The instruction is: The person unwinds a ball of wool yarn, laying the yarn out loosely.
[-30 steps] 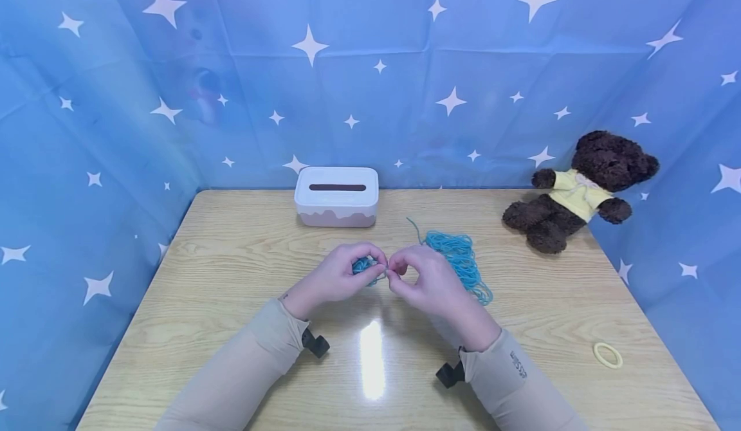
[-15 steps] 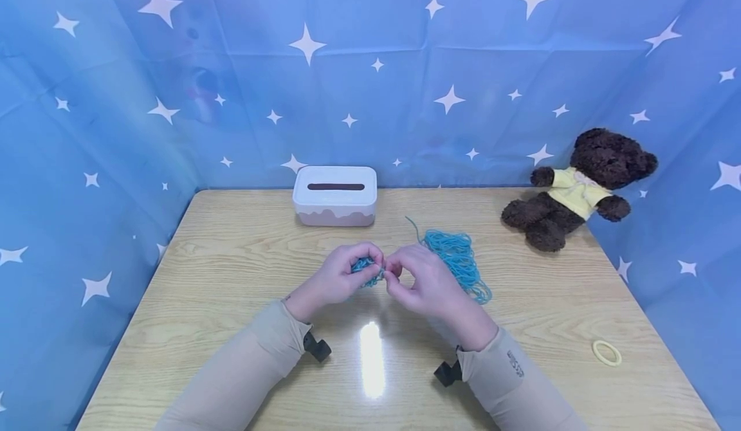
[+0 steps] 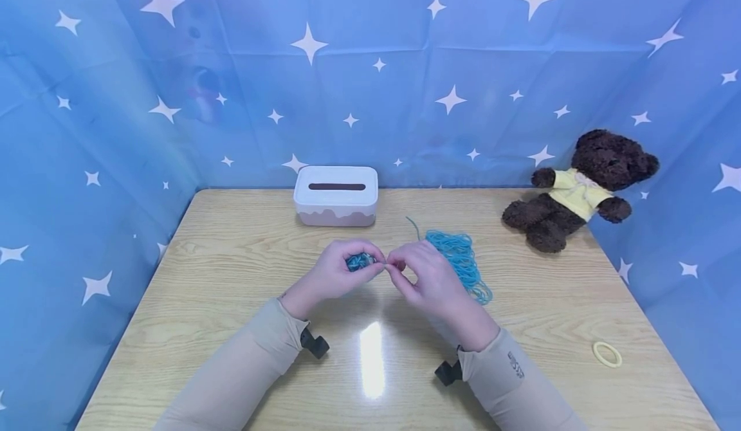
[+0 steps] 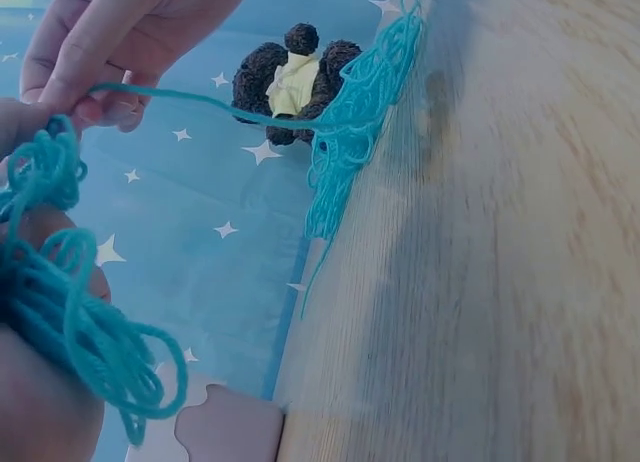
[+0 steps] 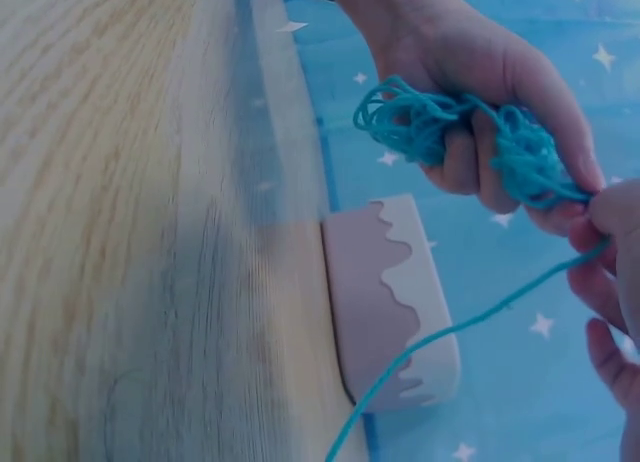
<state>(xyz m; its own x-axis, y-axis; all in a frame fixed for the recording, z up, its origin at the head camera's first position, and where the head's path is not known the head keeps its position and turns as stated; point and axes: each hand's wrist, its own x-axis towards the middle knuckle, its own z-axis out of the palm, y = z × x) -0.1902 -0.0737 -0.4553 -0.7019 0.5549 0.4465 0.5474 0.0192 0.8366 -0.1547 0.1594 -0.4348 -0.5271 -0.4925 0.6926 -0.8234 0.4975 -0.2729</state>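
Note:
My left hand curls round a small bundle of teal yarn, with loose loops spilling out past the fingers in both wrist views. Thumb and fingertips of my right hand pinch a strand of that yarn right at the left fingertips, so the two hands meet. From the pinch, one strand runs across to a larger loose heap of teal yarn on the table, just behind my right hand. A free yarn end sticks out from the heap's far left.
A white and mauve tissue box stands at the table's back edge. A dark brown teddy bear in a yellow shirt lies at the back right. A pale yellow ring lies on the wooden table at the right.
The hands stay together in nearly the same place. Fingertips have shifted slightly round the strand, and the left hand has turned a little, covering more of its yarn bundle.

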